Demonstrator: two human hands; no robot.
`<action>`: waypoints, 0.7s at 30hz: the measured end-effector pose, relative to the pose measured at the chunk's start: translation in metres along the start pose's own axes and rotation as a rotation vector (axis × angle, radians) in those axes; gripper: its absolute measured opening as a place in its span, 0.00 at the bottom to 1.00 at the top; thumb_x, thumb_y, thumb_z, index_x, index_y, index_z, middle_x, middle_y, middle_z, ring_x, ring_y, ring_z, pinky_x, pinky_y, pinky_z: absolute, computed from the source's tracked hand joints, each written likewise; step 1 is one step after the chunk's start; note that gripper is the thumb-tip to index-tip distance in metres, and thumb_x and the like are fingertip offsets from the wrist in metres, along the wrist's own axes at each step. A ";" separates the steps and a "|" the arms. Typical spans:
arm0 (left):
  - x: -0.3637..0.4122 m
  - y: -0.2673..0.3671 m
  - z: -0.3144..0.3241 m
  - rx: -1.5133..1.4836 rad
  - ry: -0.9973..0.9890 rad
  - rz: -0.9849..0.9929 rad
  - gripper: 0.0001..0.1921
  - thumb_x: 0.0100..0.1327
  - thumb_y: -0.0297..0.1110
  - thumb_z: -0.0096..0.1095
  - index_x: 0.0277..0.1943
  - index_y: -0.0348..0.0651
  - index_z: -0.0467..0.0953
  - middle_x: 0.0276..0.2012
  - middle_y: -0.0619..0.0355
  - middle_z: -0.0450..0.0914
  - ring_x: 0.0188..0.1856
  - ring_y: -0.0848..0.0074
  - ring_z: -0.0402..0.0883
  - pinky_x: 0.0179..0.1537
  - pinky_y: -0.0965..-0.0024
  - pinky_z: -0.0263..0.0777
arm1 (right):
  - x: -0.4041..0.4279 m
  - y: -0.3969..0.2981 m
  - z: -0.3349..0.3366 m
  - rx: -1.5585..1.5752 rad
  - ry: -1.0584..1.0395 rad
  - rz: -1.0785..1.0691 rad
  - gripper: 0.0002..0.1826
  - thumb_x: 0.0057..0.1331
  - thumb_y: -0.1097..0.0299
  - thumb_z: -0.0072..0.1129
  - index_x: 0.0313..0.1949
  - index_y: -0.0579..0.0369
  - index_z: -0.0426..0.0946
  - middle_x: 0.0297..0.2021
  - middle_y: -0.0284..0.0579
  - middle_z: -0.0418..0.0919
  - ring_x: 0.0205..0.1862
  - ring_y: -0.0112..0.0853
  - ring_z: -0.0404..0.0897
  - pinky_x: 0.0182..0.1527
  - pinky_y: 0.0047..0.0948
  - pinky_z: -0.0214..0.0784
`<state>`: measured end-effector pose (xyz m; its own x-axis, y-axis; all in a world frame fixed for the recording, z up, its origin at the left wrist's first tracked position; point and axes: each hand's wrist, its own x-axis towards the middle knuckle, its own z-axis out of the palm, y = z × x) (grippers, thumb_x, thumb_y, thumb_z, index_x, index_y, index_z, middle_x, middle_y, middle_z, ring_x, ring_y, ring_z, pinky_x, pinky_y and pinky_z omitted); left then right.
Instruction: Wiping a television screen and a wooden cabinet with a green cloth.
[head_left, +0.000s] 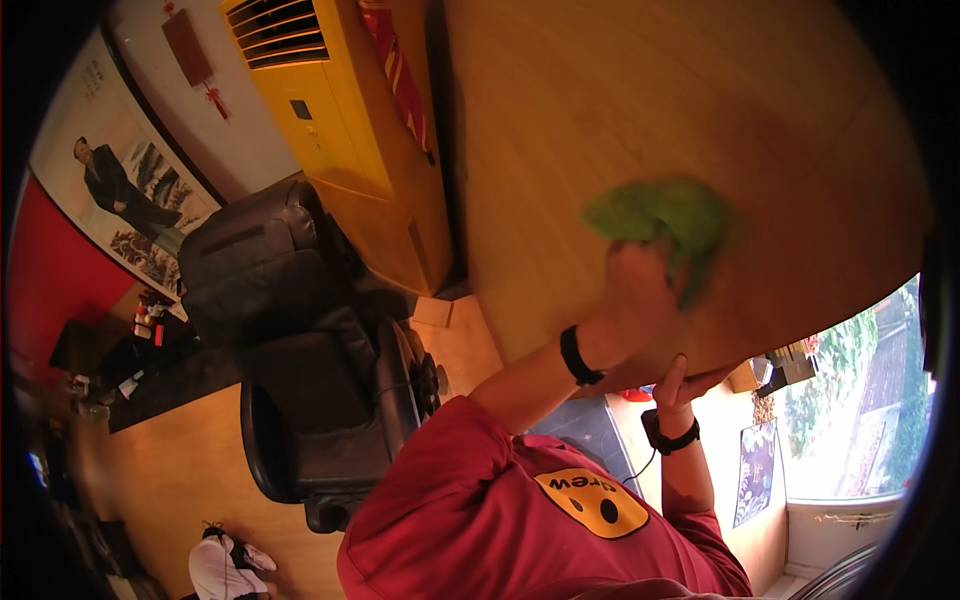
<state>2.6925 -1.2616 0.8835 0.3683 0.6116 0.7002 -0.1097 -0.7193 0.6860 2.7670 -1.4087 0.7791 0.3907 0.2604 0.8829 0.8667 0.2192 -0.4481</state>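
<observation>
My left hand (637, 289) grips a green cloth (667, 210), which lies bunched against a broad wood-grained panel or tabletop (555, 127). Motion blurs both the hand and the cloth. A black band circles my left wrist. At the near edge of the wooden surface is my right hand (681, 386), its thumb up against the face and its other fingers along the edge, partly hidden. On my right wrist sits a black strapped device (671, 435) with a thin cable running from it.
To the left stand a black leather armchair (300, 390) and a tall floor-standing air conditioner (345, 157). A person (221, 562) is low on the floor at bottom left. A framed picture (127, 180) is at upper left; a bright window (855, 405) is at right.
</observation>
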 end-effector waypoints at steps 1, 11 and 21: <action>0.005 -0.015 0.002 -0.021 0.155 -0.007 0.14 0.58 0.31 0.65 0.45 0.34 0.78 0.36 0.37 0.80 0.40 0.42 0.78 0.40 0.45 0.72 | 0.000 -0.003 0.000 -0.006 -0.001 0.003 0.48 0.69 0.68 0.50 0.77 0.60 0.27 0.77 0.59 0.38 0.76 0.51 0.50 0.74 0.51 0.45; -0.008 -0.280 0.017 0.273 0.283 -0.589 0.19 0.73 0.43 0.53 0.42 0.29 0.72 0.38 0.33 0.79 0.42 0.39 0.78 0.45 0.42 0.72 | 0.005 -0.002 0.008 0.065 -0.004 -0.004 0.47 0.70 0.68 0.49 0.78 0.56 0.26 0.78 0.56 0.37 0.76 0.50 0.48 0.74 0.51 0.44; -0.033 -0.234 0.016 -0.059 0.187 -0.642 0.22 0.69 0.45 0.55 0.49 0.31 0.64 0.36 0.29 0.81 0.39 0.36 0.80 0.40 0.39 0.72 | 0.010 0.009 -0.004 -0.073 -0.056 -0.059 0.48 0.70 0.64 0.52 0.78 0.56 0.27 0.78 0.56 0.31 0.78 0.51 0.41 0.75 0.54 0.37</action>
<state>2.7213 -1.1185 0.6963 0.2119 0.9627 0.1680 0.0254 -0.1772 0.9838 2.7800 -1.4077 0.7847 0.3225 0.3015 0.8972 0.9086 0.1672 -0.3828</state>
